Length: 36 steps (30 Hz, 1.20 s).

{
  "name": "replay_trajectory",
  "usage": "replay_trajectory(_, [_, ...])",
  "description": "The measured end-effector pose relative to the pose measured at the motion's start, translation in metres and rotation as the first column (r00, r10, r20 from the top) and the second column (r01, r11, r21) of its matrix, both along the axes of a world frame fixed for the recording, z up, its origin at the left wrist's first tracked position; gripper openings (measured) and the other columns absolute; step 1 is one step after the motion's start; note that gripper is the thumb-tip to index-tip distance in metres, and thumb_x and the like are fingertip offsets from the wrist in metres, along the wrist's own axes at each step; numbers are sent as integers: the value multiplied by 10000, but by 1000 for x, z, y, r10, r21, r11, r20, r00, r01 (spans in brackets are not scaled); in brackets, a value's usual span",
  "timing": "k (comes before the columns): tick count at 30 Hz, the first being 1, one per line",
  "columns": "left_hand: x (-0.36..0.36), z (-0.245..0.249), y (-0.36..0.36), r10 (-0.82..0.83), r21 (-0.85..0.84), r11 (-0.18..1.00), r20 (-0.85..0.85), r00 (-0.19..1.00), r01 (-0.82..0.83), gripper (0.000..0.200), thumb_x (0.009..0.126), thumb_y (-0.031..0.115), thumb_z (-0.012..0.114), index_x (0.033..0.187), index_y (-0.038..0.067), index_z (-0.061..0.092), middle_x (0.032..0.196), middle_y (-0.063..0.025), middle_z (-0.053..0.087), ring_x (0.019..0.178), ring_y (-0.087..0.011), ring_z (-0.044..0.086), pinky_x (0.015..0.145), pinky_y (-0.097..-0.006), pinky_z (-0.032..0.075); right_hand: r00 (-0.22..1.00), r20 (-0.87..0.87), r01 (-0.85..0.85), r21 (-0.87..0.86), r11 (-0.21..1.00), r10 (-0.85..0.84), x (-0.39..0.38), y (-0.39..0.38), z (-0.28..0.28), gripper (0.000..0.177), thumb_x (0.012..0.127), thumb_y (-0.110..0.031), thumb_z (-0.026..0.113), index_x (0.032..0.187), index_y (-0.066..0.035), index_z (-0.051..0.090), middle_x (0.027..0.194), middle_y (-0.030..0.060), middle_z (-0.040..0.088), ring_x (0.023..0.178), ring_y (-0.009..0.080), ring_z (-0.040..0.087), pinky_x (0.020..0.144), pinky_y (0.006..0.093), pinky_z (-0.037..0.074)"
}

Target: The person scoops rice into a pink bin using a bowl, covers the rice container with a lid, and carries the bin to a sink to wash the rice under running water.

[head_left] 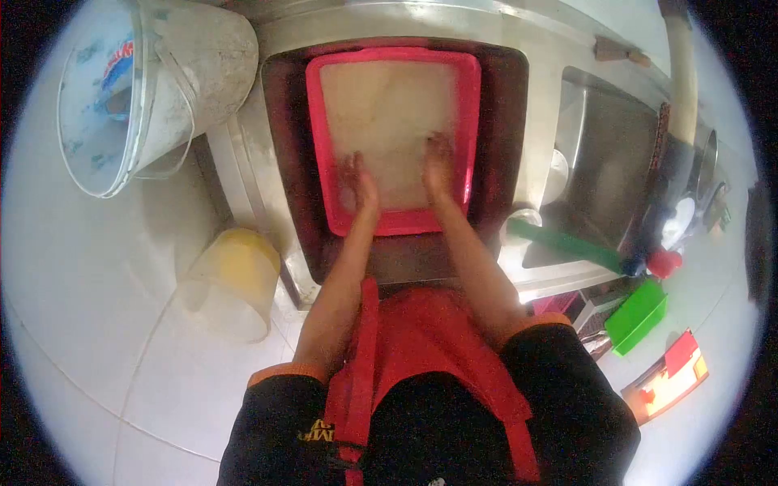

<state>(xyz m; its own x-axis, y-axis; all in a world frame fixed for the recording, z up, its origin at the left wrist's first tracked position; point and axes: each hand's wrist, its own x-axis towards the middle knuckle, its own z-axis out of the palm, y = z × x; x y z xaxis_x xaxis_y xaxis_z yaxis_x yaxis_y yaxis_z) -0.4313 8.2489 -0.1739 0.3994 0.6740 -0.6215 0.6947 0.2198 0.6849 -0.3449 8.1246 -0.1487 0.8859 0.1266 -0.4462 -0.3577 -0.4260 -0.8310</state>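
Note:
A red rectangular tub sits in the left basin of a steel sink. It is filled with cloudy, pale water. Both my hands are dipped in the water at the tub's near side. My left hand is under the surface near the left wall, fingers blurred by the water. My right hand is beside it, also partly submerged, fingers spread. Whether either hand holds anything under the water is hidden.
A white plastic bucket stands at the upper left, a yellow container on the tiled floor by the sink. The second basin is to the right, with a green-handled tool, a green dustpan and a hose.

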Motion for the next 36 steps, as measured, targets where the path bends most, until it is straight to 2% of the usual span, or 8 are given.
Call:
replay_trajectory(3, [3,7,21,249,-41,967,-17,968,-250,666,967,476,427,1371,-54,416,1433,-186,423,1283,-289,419,1092,-385,291,981,-167,19,-410,912,-96,1,-9,-31,593,940,-469,510,1365,-57,473,1363,107,491,1266,247,446,1056,379,329])
replay_trajectory(5, [6,25,29,170,-374,914,-4,985,-159,684,961,498,427,1379,-43,413,1436,-181,421,1282,-290,419,1100,-402,276,712,-628,324,-103,940,-314,-8,-7,-45,557,935,-426,524,1345,-50,490,1291,99,538,1223,248,477,1023,376,361])
replay_trajectory(8, [21,44,4,279,-642,757,148,949,-122,692,966,511,402,1393,-33,405,1435,-166,424,1294,-277,410,1103,-395,272,769,-617,393,253,884,-165,-30,9,-29,507,927,-416,538,1280,-51,534,1205,76,570,1171,232,499,979,378,392])
replay_trajectory(11, [16,51,-11,212,-659,744,79,974,-108,673,981,506,372,1400,-20,400,1412,-143,441,1291,-251,403,1100,-375,271,833,-553,9,56,998,23,-22,24,10,556,904,-401,538,1279,9,530,1329,232,514,1214,388,484,1027,461,376])
replay_trajectory(14, [-4,40,-11,149,-570,819,110,983,-61,614,982,451,387,1358,-31,442,1398,-163,458,1294,-265,402,1099,-392,265,767,-245,-640,-354,682,592,8,39,65,434,882,-316,580,1229,-55,561,1224,146,573,1196,318,493,996,434,402])
replay_trajectory(20, [-42,-30,-12,-70,25,997,-135,988,74,485,973,326,414,1256,-47,541,1386,-221,477,1299,-332,404,1085,-439,272,665,354,-439,-527,728,657,60,117,92,448,829,-269,598,1239,-90,561,1318,132,525,1226,369,462,975,500,426])
replay_trajectory(29, [-11,-4,32,-65,-13,998,-97,993,64,552,986,396,345,1320,-19,491,1409,-224,448,1332,-353,379,1096,-435,274,544,-268,-735,-609,297,795,40,114,44,567,824,-468,576,1268,-117,579,1287,160,568,1204,412,487,993,536,412])
replay_trajectory(36, [-10,9,37,-208,-34,978,-194,959,206,631,990,466,302,1388,-11,416,1461,-196,397,1346,-332,382,1105,-403,296,689,-84,-654,-501,568,720,23,78,53,567,824,-420,603,1244,-41,576,1227,248,575,1185,393,508,967,537,417])
